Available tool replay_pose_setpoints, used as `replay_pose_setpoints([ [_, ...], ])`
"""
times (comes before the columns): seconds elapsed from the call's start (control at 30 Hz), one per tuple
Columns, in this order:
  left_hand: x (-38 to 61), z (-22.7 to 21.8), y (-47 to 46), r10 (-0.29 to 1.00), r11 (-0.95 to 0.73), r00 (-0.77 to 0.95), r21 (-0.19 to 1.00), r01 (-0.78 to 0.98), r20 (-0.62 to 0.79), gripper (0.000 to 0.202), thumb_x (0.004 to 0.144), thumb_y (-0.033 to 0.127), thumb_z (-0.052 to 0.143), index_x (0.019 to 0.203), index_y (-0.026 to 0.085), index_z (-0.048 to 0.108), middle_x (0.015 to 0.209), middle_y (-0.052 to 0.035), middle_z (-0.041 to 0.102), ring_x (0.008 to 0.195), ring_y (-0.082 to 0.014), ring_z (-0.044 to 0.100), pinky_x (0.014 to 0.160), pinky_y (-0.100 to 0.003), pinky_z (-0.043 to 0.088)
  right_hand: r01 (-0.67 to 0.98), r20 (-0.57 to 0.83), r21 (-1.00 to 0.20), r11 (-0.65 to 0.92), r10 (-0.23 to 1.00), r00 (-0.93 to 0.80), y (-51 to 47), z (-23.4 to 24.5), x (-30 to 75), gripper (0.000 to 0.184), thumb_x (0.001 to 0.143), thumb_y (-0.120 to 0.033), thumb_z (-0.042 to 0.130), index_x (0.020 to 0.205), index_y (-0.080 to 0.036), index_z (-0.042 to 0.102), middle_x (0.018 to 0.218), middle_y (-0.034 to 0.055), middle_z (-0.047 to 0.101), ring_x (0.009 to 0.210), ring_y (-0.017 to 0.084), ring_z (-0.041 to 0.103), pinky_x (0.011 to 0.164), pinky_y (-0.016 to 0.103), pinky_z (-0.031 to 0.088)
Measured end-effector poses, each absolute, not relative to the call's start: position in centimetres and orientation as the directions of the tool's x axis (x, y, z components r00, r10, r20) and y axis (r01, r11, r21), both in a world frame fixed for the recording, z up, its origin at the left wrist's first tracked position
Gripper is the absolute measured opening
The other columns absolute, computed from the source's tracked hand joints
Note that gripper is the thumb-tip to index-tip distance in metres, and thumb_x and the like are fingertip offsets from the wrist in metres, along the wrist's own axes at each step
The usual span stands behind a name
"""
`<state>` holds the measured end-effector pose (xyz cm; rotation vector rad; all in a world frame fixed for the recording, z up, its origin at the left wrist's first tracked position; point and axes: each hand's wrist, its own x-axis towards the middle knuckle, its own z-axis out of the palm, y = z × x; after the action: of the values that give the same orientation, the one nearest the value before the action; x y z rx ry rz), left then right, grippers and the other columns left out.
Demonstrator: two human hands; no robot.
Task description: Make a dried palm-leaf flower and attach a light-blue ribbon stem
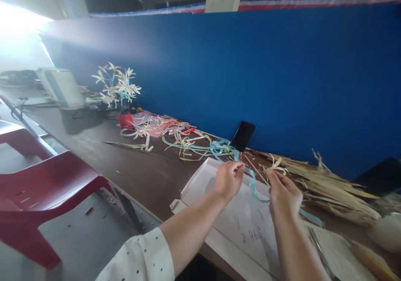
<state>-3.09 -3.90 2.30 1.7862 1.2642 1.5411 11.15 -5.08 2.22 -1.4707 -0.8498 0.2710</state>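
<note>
My left hand (229,180) is closed in a pinch at one end of a light blue ribbon (253,184). The ribbon hangs in a loose curve towards my right hand (285,195). Between the thumb and fingers of that hand is a flower of pale, straw-like strips (275,163), its petals sticking up above the fingertips. Both hands are over a shallow white cardboard box (232,226) with red handwriting on it. Past my right wrist, another piece of blue ribbon (311,217) shows.
A red pot (125,120) holds finished pale flowers (120,84). Coiled blue ribbon (221,146) and a black phone (243,135) lie by the blue partition (282,72). Dry husks (338,189) pile at right, near scissors (321,247). Red chairs (59,185) stand left.
</note>
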Motion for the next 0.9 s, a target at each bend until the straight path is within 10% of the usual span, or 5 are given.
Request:
replay_pose_setpoints([
  [0.43,-10.6,10.2,-2.5,0.844,-0.441,-0.096,0.786,0.434,0.527,0.019,0.08,0.026,0.052,0.087,0.019,0.068,0.085,-0.0017,0.07,0.076,-0.0119,0.061,0.075,-0.023,0.046,0.126,0.247,-0.965,0.232,0.628,0.738,-4.6,1.5,11.4,0.05,0.065,-0.052,0.064,0.092,-0.01,0.069,0.045,-0.0037,0.05,0.04,0.011,0.042,0.041,0.024,0.035],
  [0.73,-8.4,7.6,1.4,0.901,-0.431,0.288,0.603,0.671,0.323,0.018,0.076,0.027,0.053,0.081,0.021,0.07,0.08,-0.0006,0.07,0.076,-0.0143,0.061,0.071,-0.021,0.044,0.22,0.329,-0.943,0.249,0.788,0.52,-5.6,1.7,8.9,0.038,0.067,-0.047,0.067,0.084,-0.013,0.07,0.063,0.0007,0.06,0.057,0.013,0.05,0.054,0.023,0.04],
  [0.9,-1.9,7.3,5.8,0.844,-0.529,0.499,0.451,0.719,0.196,0.018,0.073,0.023,0.056,0.081,0.022,0.072,0.086,-0.0032,0.071,0.081,-0.0156,0.062,0.073,-0.021,0.044,-0.032,0.144,-0.973,0.23,0.705,0.695,-5.0,1.5,9.6,0.036,0.066,-0.047,0.065,0.082,-0.015,0.063,0.047,-0.0073,0.041,0.042,0.008,0.033,0.041,0.021,0.028],
])
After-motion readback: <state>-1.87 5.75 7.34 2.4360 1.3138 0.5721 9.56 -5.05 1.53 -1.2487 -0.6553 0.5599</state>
